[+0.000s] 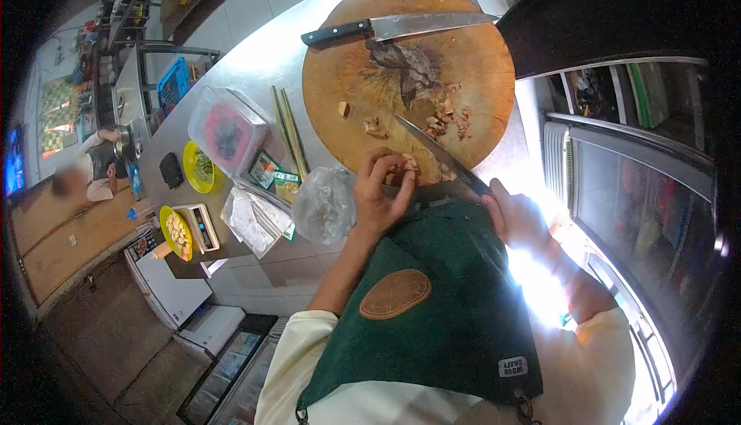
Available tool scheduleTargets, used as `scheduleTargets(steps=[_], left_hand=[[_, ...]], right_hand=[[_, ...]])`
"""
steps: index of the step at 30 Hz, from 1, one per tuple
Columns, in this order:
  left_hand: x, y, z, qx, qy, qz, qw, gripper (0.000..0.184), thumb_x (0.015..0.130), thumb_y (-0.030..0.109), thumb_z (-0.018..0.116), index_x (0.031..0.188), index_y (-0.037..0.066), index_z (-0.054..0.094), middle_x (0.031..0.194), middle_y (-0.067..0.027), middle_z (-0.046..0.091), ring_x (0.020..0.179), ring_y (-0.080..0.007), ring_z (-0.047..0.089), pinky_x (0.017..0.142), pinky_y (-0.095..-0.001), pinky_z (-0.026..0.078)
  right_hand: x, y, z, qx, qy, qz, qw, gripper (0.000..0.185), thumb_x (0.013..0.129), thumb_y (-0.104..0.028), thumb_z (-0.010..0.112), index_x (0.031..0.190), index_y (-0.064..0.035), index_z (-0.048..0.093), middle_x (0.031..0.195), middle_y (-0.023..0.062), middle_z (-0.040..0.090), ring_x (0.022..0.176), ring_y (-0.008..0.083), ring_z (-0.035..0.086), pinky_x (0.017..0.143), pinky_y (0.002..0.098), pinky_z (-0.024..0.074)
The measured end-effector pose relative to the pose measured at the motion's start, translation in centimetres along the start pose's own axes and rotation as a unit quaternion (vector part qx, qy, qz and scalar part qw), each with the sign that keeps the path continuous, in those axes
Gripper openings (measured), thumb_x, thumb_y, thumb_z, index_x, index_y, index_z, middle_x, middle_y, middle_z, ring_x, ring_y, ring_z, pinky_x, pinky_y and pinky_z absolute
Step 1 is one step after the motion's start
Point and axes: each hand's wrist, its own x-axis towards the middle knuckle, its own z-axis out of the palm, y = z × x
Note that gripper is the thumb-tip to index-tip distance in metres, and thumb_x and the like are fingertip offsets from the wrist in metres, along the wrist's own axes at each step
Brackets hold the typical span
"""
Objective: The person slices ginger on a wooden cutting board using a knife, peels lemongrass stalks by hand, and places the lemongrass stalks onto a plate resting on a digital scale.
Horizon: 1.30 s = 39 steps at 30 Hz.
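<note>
Closed round a kitchen knife point(441, 152), the right hand point(519, 213) angles its blade over the round wooden chopping board point(482, 77); the left hand point(384, 183), fingers curled, pinches a brownish food piece point(410, 164) at the near edge. A black-handled knife point(424, 23) lies across the far side; a clear plastic bag point(324, 207) crowds the left wrist.

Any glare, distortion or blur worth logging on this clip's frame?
Head view: blown-out glare below the right hand, plus a bright sheen on the metal table; head view: fisheye bending, with dark corners; head view: chopping board and held knife readable; head view: the background person's head is blurred.
</note>
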Motion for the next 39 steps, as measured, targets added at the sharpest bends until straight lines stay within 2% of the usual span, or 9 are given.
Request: scheduleTargets(steps=[4, 8, 13, 19, 23, 25, 34, 37, 39], left_hand=[[-0.4, -0.4, 0.4, 0.016, 0.040, 0.003, 0.999, 0.032, 0.082, 0.007, 0.086, 0.108, 0.002, 0.068, 0.105, -0.0148, 0.067, 0.089, -0.0244, 0.070, 0.074, -0.0331, 0.058], [-1.0, -0.5, 0.5, 0.001, 0.044, -0.036, 0.998, 0.036, 0.081, 0.008, 0.088, 0.110, 0.002, 0.067, 0.104, -0.0142, 0.067, 0.089, -0.0252, 0.070, 0.076, -0.0343, 0.057], [0.1, 0.8, -0.7, 0.154, 0.032, 0.044, 0.987, 0.038, 0.080, 0.012, 0.090, 0.112, 0.003, 0.072, 0.103, -0.0120, 0.071, 0.087, -0.0243, 0.071, 0.076, -0.0337, 0.057], [-0.3, -0.1, -0.4, 0.061, 0.038, -0.029, 0.997, 0.029, 0.081, 0.010, 0.088, 0.106, 0.002, 0.075, 0.098, -0.0119, 0.073, 0.082, -0.0227, 0.070, 0.072, -0.0335, 0.057], [-0.7, -0.9, 0.0, 0.080, 0.032, 0.003, 0.996, 0.027, 0.081, 0.010, 0.088, 0.104, 0.003, 0.075, 0.096, -0.0114, 0.072, 0.079, -0.0222, 0.070, 0.071, -0.0331, 0.057], [-0.9, -0.8, 0.4, 0.066, 0.036, -0.031, 0.997, 0.026, 0.082, 0.011, 0.087, 0.103, 0.003, 0.074, 0.095, -0.0108, 0.071, 0.083, -0.0235, 0.070, 0.072, -0.0340, 0.057], [-0.1, 0.2, 0.4, 0.113, 0.047, 0.038, 0.992, 0.024, 0.083, 0.012, 0.085, 0.103, 0.004, 0.073, 0.100, -0.0129, 0.070, 0.089, -0.0304, 0.069, 0.075, -0.0390, 0.055], [0.2, 1.3, 0.2, 0.091, 0.039, 0.009, 0.995, 0.023, 0.084, 0.010, 0.083, 0.104, 0.003, 0.072, 0.098, -0.0142, 0.068, 0.085, -0.0321, 0.068, 0.073, -0.0407, 0.054], [0.2, 1.2, 0.3, 0.099, 0.036, 0.005, 0.994, 0.022, 0.085, 0.010, 0.082, 0.104, 0.003, 0.073, 0.099, -0.0144, 0.068, 0.086, -0.0319, 0.068, 0.072, -0.0402, 0.055]], right_hand=[[-0.1, -0.5, -0.8, -0.001, 0.011, 0.000, 1.000, 0.019, 0.108, -0.027, 0.053, 0.111, -0.0084, 0.050, 0.063, 0.0207, 0.059, 0.062, 0.0436, 0.064, 0.057, 0.0543, 0.0476], [-0.2, -1.6, -1.6, 0.040, 0.034, -0.021, 0.998, 0.017, 0.107, -0.025, 0.054, 0.110, -0.0081, 0.052, 0.066, 0.0217, 0.060, 0.065, 0.0441, 0.065, 0.058, 0.0543, 0.0484], [0.0, -2.4, -2.2, 0.065, 0.030, -0.006, 0.997, 0.017, 0.107, -0.023, 0.054, 0.113, -0.0070, 0.054, 0.071, 0.0238, 0.063, 0.069, 0.0452, 0.066, 0.061, 0.0533, 0.0499], [-1.4, -2.0, -1.2, 0.012, 0.032, -0.027, 0.999, 0.018, 0.105, -0.022, 0.055, 0.118, -0.0090, 0.057, 0.070, 0.0207, 0.063, 0.066, 0.0413, 0.067, 0.059, 0.0505, 0.0511], [-2.9, -2.3, -2.0, -0.008, 0.049, -0.057, 0.997, 0.018, 0.104, -0.021, 0.056, 0.119, -0.0104, 0.058, 0.070, 0.0176, 0.064, 0.063, 0.0370, 0.067, 0.057, 0.0478, 0.0514], [-3.5, -2.6, -2.5, -0.079, 0.051, -0.050, 0.994, 0.008, 0.102, -0.016, 0.057, 0.102, -0.0087, 0.057, 0.071, 0.0141, 0.059, 0.065, 0.0347, 0.062, 0.059, 0.0475, 0.0482], [-3.5, -3.0, -3.0, -0.071, 0.037, -0.027, 0.996, 0.007, 0.098, -0.014, 0.060, 0.104, -0.0099, 0.057, 0.071, 0.0120, 0.058, 0.065, 0.0339, 0.062, 0.058, 0.0469, 0.0475], [-3.2, -2.7, -2.7, -0.105, 0.088, -0.071, 0.988, 0.018, 0.101, -0.020, 0.059, 0.116, -0.0115, 0.060, 0.068, 0.0112, 0.060, 0.057, 0.0318, 0.063, 0.053, 0.0453, 0.0492], [-3.2, -3.0, -3.0, -0.103, 0.082, -0.059, 0.990, 0.012, 0.100, -0.017, 0.060, 0.110, -0.0111, 0.058, 0.069, 0.0116, 0.059, 0.060, 0.0332, 0.062, 0.054, 0.0462, 0.0481]])
